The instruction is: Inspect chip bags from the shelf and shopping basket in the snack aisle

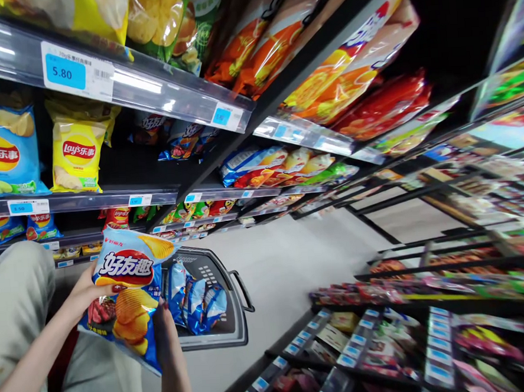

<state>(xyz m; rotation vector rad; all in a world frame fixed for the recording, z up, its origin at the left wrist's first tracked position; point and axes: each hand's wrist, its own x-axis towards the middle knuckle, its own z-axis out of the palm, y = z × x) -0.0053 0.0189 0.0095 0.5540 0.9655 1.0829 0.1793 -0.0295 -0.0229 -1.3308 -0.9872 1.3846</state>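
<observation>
The chip bag [133, 313] I hold is glossy, crinkled film, as are the packets [195, 303] inside the basket's rim [217, 340]. The basket looks like smooth, hard plastic. The shelf's front edge [171, 96] is shiny clear plastic, bearing paper labels [77, 72]. My trousers [22, 293] are matt cloth.

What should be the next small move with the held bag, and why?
Probably shift the bag right, over the basket. The left grip and right grip both hold it, in this view it overlaps the basket's side, and similar blue bags lie inside. This is only a judgement: one picture cannot show where it came from.
</observation>
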